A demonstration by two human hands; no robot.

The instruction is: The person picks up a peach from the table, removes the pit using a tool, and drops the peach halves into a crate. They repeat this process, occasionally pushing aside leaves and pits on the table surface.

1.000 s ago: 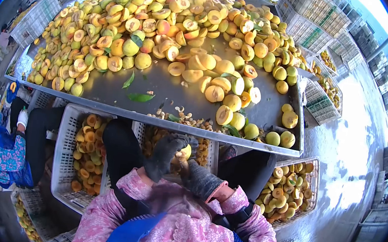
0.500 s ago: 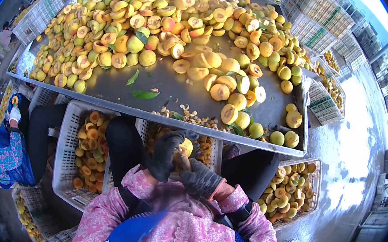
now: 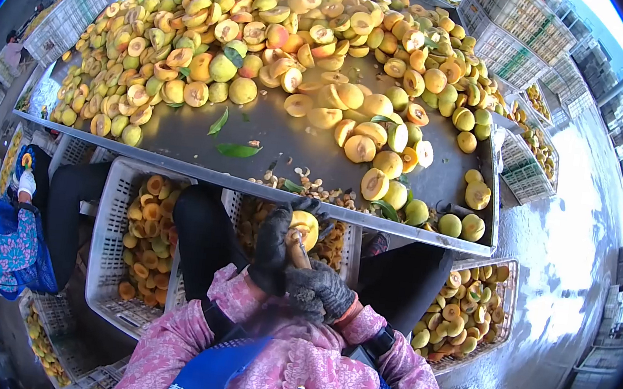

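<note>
In a dark glove, my left hand [image 3: 272, 244] is closed around a yellow peach half [image 3: 306, 227], its cut face partly showing. My right hand [image 3: 320, 292], in a grey glove, grips a pitting tool with a brownish handle [image 3: 297, 253]. The tool's upper end meets the peach half; its exact tip is hard to make out. Both hands are just in front of my chest, above a crate of peach pieces [image 3: 333, 243] between my knees. Beyond them, a metal table [image 3: 179, 145] carries a big heap of halved peaches [image 3: 268, 36].
A white crate [image 3: 107, 248] of peach halves stands by my left leg, another crate [image 3: 512, 302] by my right. Pits and scraps [image 3: 312, 189] lie along the table's near edge. A person [image 3: 2, 244] in a blue apron sits at left. Stacked crates [image 3: 510, 33] rise at the right back.
My right hand has come in lower and closer to my left, wrapping the tool's handle. The peach half in my left hand shows more of its face. The view has shifted slightly.
</note>
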